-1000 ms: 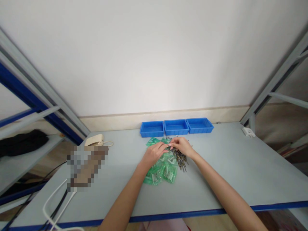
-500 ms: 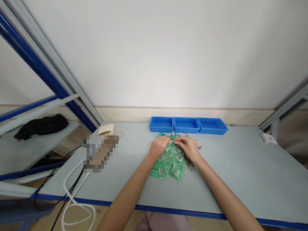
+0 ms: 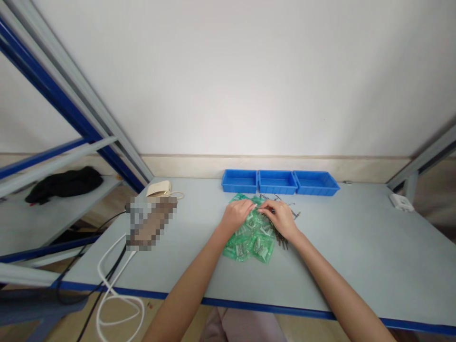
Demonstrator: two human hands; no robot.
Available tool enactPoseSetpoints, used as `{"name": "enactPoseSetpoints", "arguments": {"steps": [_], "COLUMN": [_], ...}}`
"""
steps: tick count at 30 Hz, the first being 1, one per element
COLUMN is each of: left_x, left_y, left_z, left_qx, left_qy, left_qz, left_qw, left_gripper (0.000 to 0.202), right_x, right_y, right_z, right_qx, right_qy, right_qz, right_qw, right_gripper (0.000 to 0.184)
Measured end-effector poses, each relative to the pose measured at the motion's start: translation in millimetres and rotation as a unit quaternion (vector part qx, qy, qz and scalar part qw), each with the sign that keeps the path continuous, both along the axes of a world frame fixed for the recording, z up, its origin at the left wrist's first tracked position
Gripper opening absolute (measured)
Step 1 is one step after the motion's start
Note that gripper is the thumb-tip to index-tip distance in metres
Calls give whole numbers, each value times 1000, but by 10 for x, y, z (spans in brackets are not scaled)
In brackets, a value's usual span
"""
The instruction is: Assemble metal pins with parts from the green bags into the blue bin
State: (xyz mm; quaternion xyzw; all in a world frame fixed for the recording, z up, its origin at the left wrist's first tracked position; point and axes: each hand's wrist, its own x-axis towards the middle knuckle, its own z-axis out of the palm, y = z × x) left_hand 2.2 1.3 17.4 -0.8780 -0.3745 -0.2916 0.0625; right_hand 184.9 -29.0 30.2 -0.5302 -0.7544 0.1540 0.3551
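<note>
Green plastic bags point(image 3: 254, 244) lie heaped mid-table, and most of the small metal parts sit inside them (exact contents hard to make out), while loose dark pins point(image 3: 284, 243) lie out along the heap's right edge. Three blue trays point(image 3: 277, 182) stand just beyond the heap. Left hand point(image 3: 235, 214) and right hand point(image 3: 281, 218) sit over the heap, forearms angled inward, fingers point(image 3: 253, 206) curled and pinched nearly together; whether they grip anything, cannot tell

Bright, even light pales the white wall point(image 3: 228, 80) at twelve o'clock; the left hand point(image 3: 235, 214) and right hand point(image 3: 281, 218) cast faint shadows; shelf uprights point(image 3: 71, 95) bow at ten o'clock.
</note>
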Motion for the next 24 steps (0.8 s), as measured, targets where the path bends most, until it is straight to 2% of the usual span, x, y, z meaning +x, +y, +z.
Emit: {"name": "enactPoseSetpoints", "arguments": {"steps": [7,13,18,21,24], "left_x": [-6,-8,-12,-13,-7], "left_y": [-2,1,14,14,7], "left_z": [2,10,-10,-16,-8], "left_qx": [-50,-68,-76,-77,-84], "left_qy": [-12,-26,-16,-11,-28], "left_qz": [-37,-44,-17,-14,-20], "left_qw": [998,996,997,997,996], "left_gripper": [39,34,36,38,34], "right_x": [17,10,-14,-12,0], "right_y": [19,16,-9,-10,-3], "right_z": [6,5,20,27,20], "right_qx": [-36,-73,-29,9,17], "right_qy": [58,92,49,16,2], "right_qz": [22,11,12,-2,-13], "right_qw": [997,993,998,1000,1000], "right_gripper": [27,32,22,25,28]}}
